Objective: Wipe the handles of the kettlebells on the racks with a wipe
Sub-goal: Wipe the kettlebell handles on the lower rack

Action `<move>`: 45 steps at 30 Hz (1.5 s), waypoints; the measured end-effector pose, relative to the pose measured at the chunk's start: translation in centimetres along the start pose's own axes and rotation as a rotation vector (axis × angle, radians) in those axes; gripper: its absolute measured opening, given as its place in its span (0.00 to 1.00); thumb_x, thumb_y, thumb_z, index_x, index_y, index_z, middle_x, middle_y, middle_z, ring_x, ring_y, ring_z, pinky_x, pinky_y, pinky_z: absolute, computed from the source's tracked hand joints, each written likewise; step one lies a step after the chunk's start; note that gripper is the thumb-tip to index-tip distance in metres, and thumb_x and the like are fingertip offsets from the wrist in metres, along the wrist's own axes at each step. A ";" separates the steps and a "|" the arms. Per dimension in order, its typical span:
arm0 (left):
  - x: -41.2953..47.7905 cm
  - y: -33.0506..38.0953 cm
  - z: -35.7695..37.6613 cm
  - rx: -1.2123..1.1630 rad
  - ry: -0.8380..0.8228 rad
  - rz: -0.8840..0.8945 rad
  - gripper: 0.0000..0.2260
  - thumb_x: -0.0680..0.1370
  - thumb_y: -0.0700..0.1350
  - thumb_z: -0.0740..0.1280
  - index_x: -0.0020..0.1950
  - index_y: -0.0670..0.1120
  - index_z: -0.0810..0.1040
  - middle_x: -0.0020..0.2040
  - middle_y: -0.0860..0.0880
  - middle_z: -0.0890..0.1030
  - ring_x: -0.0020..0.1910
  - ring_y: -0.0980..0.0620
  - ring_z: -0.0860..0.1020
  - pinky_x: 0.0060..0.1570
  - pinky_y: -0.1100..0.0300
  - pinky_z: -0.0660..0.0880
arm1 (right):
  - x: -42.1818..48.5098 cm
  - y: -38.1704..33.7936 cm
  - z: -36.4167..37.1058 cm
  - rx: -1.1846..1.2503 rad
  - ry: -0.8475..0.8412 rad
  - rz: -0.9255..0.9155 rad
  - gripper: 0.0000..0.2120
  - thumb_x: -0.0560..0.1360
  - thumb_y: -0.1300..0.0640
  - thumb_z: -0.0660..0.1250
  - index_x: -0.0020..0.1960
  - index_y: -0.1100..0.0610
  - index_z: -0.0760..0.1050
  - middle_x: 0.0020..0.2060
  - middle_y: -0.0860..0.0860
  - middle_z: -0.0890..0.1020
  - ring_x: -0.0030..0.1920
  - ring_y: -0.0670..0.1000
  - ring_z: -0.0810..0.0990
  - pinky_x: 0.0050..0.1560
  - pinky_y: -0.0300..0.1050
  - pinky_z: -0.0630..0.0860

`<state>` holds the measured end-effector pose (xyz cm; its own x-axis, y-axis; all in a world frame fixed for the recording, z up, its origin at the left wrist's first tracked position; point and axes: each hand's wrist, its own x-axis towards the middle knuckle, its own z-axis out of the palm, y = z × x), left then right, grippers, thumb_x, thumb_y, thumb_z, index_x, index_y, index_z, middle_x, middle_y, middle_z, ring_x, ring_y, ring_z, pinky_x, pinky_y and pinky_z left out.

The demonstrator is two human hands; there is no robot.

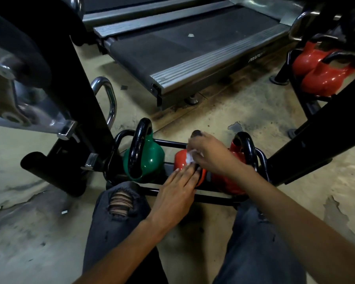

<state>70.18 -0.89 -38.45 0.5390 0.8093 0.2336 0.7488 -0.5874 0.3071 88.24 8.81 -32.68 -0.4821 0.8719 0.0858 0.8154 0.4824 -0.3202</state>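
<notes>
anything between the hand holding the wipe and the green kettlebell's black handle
Nothing visible. The right hand pinches the white wipe at the middle red kettlebell; the green kettlebell's black handle stands exposed beside it, the left hand lying lower.

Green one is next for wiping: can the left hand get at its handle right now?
Probably yes. The left hand lies flat on the orange kettlebell, holding nothing, and the green kettlebell's handle stands upright just beside it with nothing between.
</notes>
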 end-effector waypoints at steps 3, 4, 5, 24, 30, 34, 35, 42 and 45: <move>-0.8 0.0 0.5 0.002 -0.018 0.040 0.29 0.80 0.45 0.66 0.80 0.46 0.61 0.81 0.45 0.59 0.80 0.49 0.58 0.76 0.49 0.62 | 0.4 0.5 -1.2 -0.238 -0.117 -0.138 0.09 0.80 0.56 0.61 0.55 0.53 0.79 0.53 0.47 0.82 0.58 0.46 0.79 0.79 0.48 0.49; -1.0 0.0 0.6 0.004 -0.030 0.049 0.30 0.80 0.44 0.66 0.80 0.46 0.60 0.81 0.46 0.57 0.80 0.49 0.56 0.77 0.49 0.61 | 1.6 1.3 -1.5 -0.260 -0.099 -0.121 0.08 0.80 0.55 0.62 0.55 0.53 0.79 0.53 0.47 0.83 0.57 0.47 0.80 0.77 0.47 0.53; -1.2 0.0 0.5 0.008 -0.041 0.050 0.31 0.80 0.44 0.66 0.80 0.46 0.59 0.82 0.46 0.56 0.81 0.49 0.55 0.77 0.49 0.60 | 2.9 2.2 -1.8 -0.249 -0.082 -0.053 0.08 0.80 0.53 0.63 0.54 0.53 0.79 0.52 0.48 0.83 0.55 0.49 0.81 0.73 0.46 0.61; -5.3 -1.2 0.7 -0.082 -0.102 0.074 0.28 0.80 0.46 0.65 0.79 0.48 0.62 0.80 0.46 0.62 0.79 0.49 0.60 0.76 0.51 0.62 | 0.1 -4.9 -0.3 -0.563 -0.558 -0.361 0.11 0.78 0.48 0.66 0.58 0.52 0.78 0.51 0.50 0.83 0.56 0.52 0.81 0.77 0.60 0.59; -4.0 -3.6 -1.0 -0.319 0.026 -0.111 0.20 0.81 0.44 0.64 0.74 0.49 0.72 0.76 0.52 0.69 0.74 0.54 0.69 0.71 0.52 0.70 | -4.9 -2.9 1.5 -0.493 -0.159 -0.389 0.14 0.75 0.57 0.69 0.61 0.50 0.80 0.63 0.50 0.80 0.68 0.50 0.75 0.81 0.56 0.47; 0.4 -4.3 -3.3 -0.399 0.065 -0.162 0.20 0.82 0.42 0.61 0.75 0.49 0.71 0.76 0.52 0.69 0.74 0.56 0.68 0.73 0.52 0.68 | -7.3 -2.7 3.4 -0.612 -0.248 -0.543 0.18 0.72 0.60 0.73 0.61 0.53 0.80 0.68 0.54 0.77 0.74 0.57 0.69 0.80 0.63 0.49; 1.7 -4.3 -3.9 -0.403 0.047 -0.160 0.20 0.83 0.42 0.61 0.75 0.50 0.71 0.76 0.52 0.68 0.74 0.56 0.67 0.74 0.51 0.67 | -7.3 -2.2 3.4 -0.610 -0.182 -0.537 0.17 0.73 0.61 0.73 0.61 0.54 0.80 0.68 0.55 0.77 0.74 0.58 0.69 0.80 0.64 0.52; 9.7 -3.3 -5.5 -0.211 -0.231 -0.047 0.25 0.81 0.48 0.67 0.78 0.49 0.66 0.80 0.51 0.62 0.77 0.52 0.63 0.76 0.52 0.60 | -8.9 -5.3 7.3 0.115 0.579 0.157 0.07 0.77 0.65 0.70 0.54 0.61 0.81 0.56 0.54 0.78 0.55 0.50 0.77 0.54 0.43 0.77; 10.6 -3.5 -5.2 -0.072 -0.343 0.004 0.31 0.78 0.51 0.70 0.79 0.50 0.62 0.81 0.51 0.59 0.78 0.50 0.62 0.76 0.48 0.62 | -8.7 -7.8 8.2 0.676 0.694 0.663 0.09 0.79 0.63 0.67 0.57 0.53 0.77 0.54 0.45 0.79 0.56 0.41 0.78 0.56 0.36 0.74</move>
<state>71.29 9.70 -32.29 0.6491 0.7559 -0.0851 0.7241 -0.5798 0.3737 83.43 -3.23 -38.67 0.4218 0.8953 0.1431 0.4044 -0.0446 -0.9135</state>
